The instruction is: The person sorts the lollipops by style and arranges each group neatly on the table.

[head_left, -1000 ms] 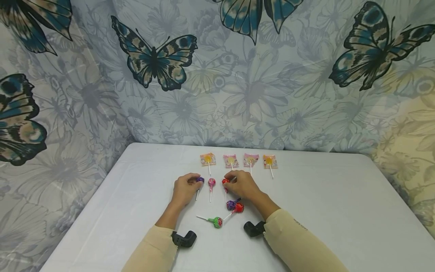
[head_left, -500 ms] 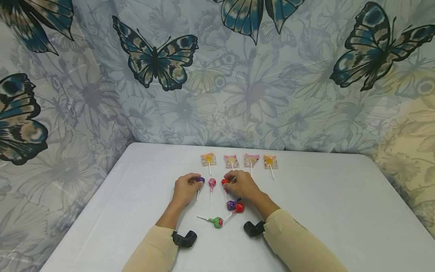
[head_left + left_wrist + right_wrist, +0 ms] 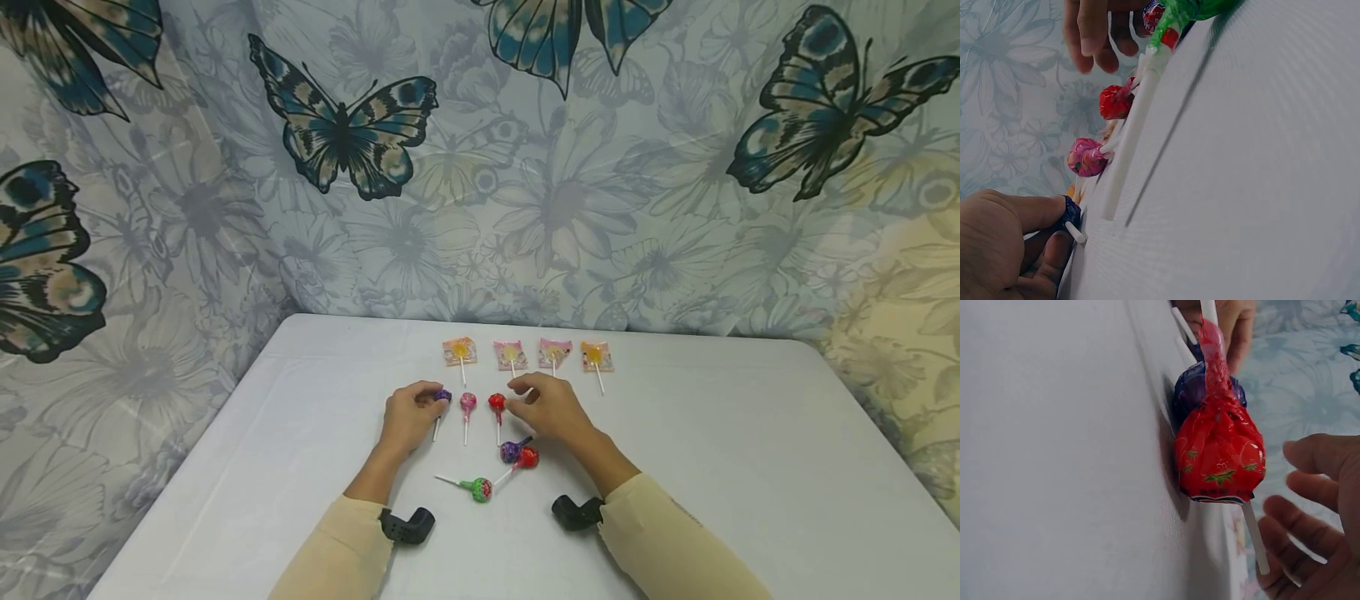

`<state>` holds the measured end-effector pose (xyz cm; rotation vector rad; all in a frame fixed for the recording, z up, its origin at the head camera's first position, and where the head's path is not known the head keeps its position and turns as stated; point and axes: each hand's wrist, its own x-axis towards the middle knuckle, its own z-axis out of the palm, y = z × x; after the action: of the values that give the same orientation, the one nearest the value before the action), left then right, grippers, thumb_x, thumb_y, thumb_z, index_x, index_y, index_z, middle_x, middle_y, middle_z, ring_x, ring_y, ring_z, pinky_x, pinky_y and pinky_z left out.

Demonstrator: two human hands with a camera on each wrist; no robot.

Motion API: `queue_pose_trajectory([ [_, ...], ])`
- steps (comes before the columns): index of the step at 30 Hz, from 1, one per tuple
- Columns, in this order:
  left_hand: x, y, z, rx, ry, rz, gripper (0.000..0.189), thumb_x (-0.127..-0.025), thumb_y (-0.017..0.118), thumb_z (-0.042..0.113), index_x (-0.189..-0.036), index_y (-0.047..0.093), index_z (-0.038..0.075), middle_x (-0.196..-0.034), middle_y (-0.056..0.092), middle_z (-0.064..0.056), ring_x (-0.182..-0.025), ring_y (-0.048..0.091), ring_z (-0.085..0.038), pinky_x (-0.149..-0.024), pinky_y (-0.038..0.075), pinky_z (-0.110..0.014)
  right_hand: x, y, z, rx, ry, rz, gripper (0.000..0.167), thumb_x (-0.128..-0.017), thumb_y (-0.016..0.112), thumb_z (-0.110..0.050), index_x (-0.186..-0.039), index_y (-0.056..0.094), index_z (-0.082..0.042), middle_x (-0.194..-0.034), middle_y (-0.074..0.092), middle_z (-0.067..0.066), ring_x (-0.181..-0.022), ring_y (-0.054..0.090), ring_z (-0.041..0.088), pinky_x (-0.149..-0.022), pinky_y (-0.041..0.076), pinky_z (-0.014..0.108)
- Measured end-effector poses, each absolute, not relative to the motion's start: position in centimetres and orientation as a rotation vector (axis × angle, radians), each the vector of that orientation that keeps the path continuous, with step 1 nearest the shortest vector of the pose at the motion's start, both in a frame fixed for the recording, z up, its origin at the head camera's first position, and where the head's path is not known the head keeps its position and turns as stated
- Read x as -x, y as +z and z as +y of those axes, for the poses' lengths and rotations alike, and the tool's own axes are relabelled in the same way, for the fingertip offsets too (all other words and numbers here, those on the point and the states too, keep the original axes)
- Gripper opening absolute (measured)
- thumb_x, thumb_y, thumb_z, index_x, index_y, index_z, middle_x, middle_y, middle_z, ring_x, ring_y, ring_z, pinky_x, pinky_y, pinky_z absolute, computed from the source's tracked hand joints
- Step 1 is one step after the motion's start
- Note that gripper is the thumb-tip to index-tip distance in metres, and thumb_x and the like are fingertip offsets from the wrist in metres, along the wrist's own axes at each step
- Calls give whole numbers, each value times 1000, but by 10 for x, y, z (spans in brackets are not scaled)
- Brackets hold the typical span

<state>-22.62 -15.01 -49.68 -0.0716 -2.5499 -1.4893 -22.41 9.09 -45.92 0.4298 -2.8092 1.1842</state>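
Right grip [image 3: 1091, 28] off red lollipop [image 3: 1115, 103], left-wrist view

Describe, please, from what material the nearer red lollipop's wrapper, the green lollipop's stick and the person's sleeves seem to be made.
Red wrapper: probably thin plastic film, glossy, as it shows bright highlights and twisted creases.
White stick: probably plastic, smooth and dull, since no grain shows; coated paper is possible.
Beige sleeves: seemingly fabric, matte, as they show no shine.
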Motion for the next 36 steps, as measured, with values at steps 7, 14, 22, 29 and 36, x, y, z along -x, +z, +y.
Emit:
queue_pose_trajectory([
  [7, 226, -497, -150, 86, -1489, -2536, 23, -82, 75, 3, -105, 72, 3, -78, 64, 1, -71, 58, -14, -63, 50, -24, 201, -463, 105, -723, 1155, -2512, 23, -79, 79, -11, -101, 73, -5, -95, 69, 2, -84, 60, 21, -69, 51, 38],
  [14, 225, -496, -150, 86, -1484, -2533, 24, -82, 75, 4, -106, 72, 3, -80, 65, 1, -72, 59, -14, -65, 51, -25, 176, -466, 112, -732, 1094, -2425, 18, -76, 81, -7, -92, 73, -6, -85, 66, -3, -73, 57, 17, -59, 47, 27],
  [22, 224, -496, -148, 56, -1488, -2546, 24, -82, 75, 4, -106, 72, 3, -79, 64, 0, -72, 58, -15, -65, 49, -26, 157, -470, 111, -550, 1078, -2535, 15, -75, 83, -10, -86, 73, -8, -76, 61, -10, -62, 51, 11, -53, 42, 24],
  [29, 224, -495, -146, 64, -1501, -2546, 24, -82, 75, 4, -106, 71, 3, -80, 65, 0, -73, 59, -15, -66, 50, -26, 154, -476, 108, -422, 1001, -2678, 26, -77, 82, -23, -98, 73, -11, -68, 54, -11, -60, 46, 8, -55, 41, 27],
  [36, 223, -493, -148, 46, -1491, -2555, 25, -82, 75, 4, -107, 71, 2, -79, 64, 0, -72, 58, -15, -64, 49, -25, 154, -480, 104, -480, 906, -2744, 31, -77, 81, -30, -102, 73, -14, -68, 49, -12, -61, 42, 7, -54, 38, 26],
])
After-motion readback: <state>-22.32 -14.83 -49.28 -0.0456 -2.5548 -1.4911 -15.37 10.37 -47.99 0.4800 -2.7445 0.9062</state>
